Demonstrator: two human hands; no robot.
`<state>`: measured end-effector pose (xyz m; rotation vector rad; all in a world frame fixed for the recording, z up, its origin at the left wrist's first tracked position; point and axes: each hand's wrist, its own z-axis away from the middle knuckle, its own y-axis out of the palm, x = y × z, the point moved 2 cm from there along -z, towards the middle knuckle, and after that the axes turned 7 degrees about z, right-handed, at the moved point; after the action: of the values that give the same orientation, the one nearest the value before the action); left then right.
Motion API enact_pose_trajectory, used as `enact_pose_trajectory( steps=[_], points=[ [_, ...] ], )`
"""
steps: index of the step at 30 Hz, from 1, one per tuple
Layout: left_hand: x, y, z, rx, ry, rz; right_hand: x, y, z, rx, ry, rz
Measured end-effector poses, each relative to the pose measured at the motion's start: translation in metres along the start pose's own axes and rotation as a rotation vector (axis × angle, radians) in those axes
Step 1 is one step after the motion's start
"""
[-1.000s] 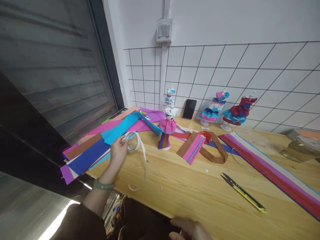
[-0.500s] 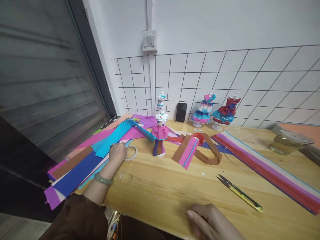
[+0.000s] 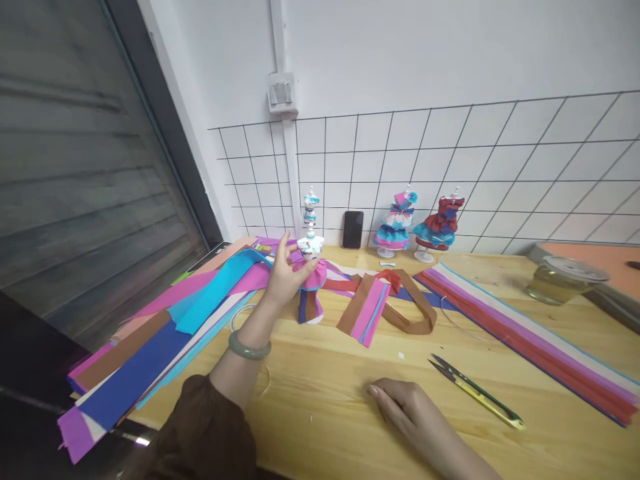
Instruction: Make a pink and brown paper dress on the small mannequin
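Note:
My left hand reaches to a small dress form with a white patterned top and pink skirt. Its fingers are spread, with the thumb in front of the form; whether they touch it is unclear. On the wooden table nearer me, my right hand rests with its fingers curled, and nothing shows in it. Thread snips with yellow-green handles lie to its right. A brown and pink fabric piece lies right of the form. Behind my left forearm, a white tape roll is partly hidden.
Fabric strips spread across the left side, and more striped strips lie at the right. Two dressed forms and a phone stand by the wall. A transparent container is at the far right.
My left hand has left the fabric strips and tape roll, moved right and up to the dress form, and opened. The view has shifted slightly; my right hand stays curled on the table.

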<state>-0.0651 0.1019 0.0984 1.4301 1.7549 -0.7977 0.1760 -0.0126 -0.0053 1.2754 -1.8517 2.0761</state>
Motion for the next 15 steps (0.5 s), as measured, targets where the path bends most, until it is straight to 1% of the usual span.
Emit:
enact_pose_trajectory(
  steps=[3,6,9,12,15],
  points=[
    [0.000,0.008,-0.006,0.015,-0.036,0.029,0.001,0.000,0.000,-0.021,0.000,-0.013],
    [0.001,0.013,-0.010,0.001,-0.083,0.064,0.001,0.002,-0.002,-0.044,-0.007,-0.022],
    [-0.003,0.017,-0.007,-0.016,-0.101,0.063,-0.003,0.006,-0.006,-0.020,-0.008,0.005],
    [-0.007,0.015,0.000,-0.011,-0.102,0.000,-0.006,0.008,-0.008,0.011,0.014,0.034],
    [-0.008,0.006,0.007,-0.005,-0.136,-0.056,-0.006,0.006,-0.007,0.019,0.012,0.043]
  ],
)
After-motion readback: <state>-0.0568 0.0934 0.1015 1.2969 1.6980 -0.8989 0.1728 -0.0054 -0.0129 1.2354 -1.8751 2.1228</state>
